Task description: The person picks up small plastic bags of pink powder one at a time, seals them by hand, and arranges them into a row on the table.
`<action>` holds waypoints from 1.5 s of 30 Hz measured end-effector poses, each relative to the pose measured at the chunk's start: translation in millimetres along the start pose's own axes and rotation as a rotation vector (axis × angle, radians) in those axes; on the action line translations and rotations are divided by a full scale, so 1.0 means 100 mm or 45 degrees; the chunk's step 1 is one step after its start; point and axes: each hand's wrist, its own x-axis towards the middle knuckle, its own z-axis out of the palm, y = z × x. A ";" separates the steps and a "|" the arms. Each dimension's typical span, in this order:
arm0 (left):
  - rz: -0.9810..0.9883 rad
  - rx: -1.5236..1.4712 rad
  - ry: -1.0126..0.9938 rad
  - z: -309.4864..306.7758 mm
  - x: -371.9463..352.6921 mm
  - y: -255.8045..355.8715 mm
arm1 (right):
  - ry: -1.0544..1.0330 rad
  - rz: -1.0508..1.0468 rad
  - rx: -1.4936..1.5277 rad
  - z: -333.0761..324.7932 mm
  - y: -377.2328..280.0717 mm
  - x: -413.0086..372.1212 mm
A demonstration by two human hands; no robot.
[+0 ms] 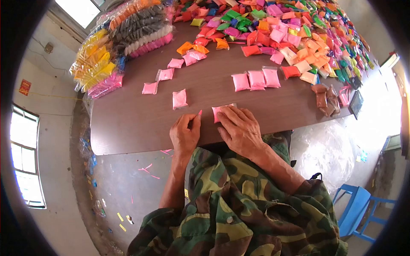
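Note:
My left hand (185,133) is closed near the table's front edge, thumb and forefinger pinched on a small pink strip (200,113) whose tip pokes out. Beside it my right hand (240,129) holds a pink packet (217,114) against the tabletop, its fingers covering most of it. Just beyond my left hand lies a single pink packet (180,99). Three pink packets (256,80) sit side by side past my right hand. More pink packets (150,88) trail away toward the back left.
A large heap of colourful packets (277,32) covers the back and right of the brown table (128,128). Bundled bags (141,34) are stacked at the back left. Brown packets (326,100) lie near the right edge. A blue stool (354,209) stands on the floor.

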 end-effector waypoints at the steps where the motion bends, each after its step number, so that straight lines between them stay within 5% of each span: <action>1: 0.003 0.007 -0.009 0.00 0.03 0.02 | -0.003 -0.009 -0.004 -0.01 0.02 0.01; 20: -0.016 -0.010 0.045 0.05 -0.03 -0.02 | 0.091 -0.096 -0.138 -0.27 0.26 0.16; 29: -0.003 -0.015 0.073 0.04 0.00 0.03 | 0.148 -0.284 -0.169 -0.53 0.86 0.61; 45: -0.001 -0.002 0.069 0.05 -0.01 0.02 | -0.053 -0.190 -0.272 -0.54 1.29 0.65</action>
